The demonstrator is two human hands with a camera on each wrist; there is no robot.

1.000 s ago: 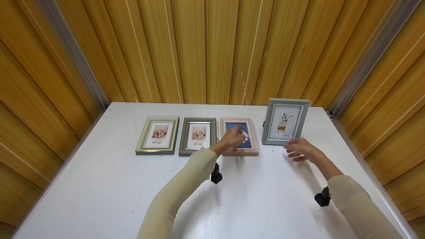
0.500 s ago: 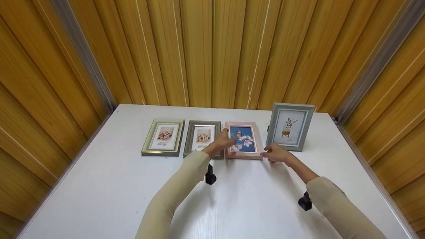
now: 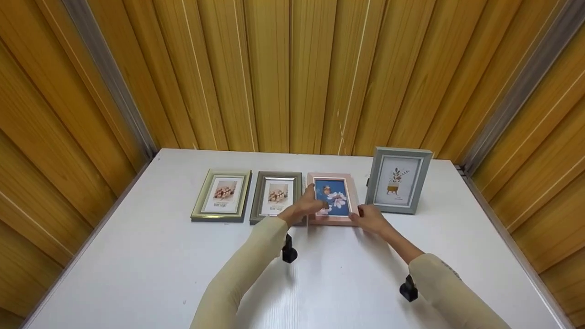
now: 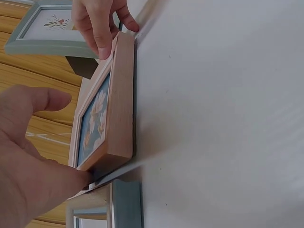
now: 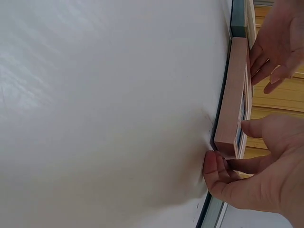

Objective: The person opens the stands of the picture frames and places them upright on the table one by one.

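A pink picture frame (image 3: 331,220) with a blue flower picture lies face up on the white table. My right hand (image 3: 371,219) pinches its near right corner. In the right wrist view the thumb (image 5: 251,127) is at the frame's face and curled fingers (image 5: 216,173) sit at its side. My left hand (image 3: 304,208) is at the left edge. There, in the left wrist view, one digit touches the frame's side while another (image 4: 52,99) stands apart above the picture. To the right a grey-green picture frame (image 3: 415,185) stands upright.
A dark grey frame (image 3: 254,201) lies close beside the pink one, partly behind my left hand. Farther left is a gold-green frame (image 3: 199,201), also flat. Yellow wood-look panels (image 3: 269,82) rise behind the white table (image 3: 151,256).
My left hand has moved from over the picture to the pink frame's left edge. My right hand has come left from the standing frame and now grips the pink frame's corner.
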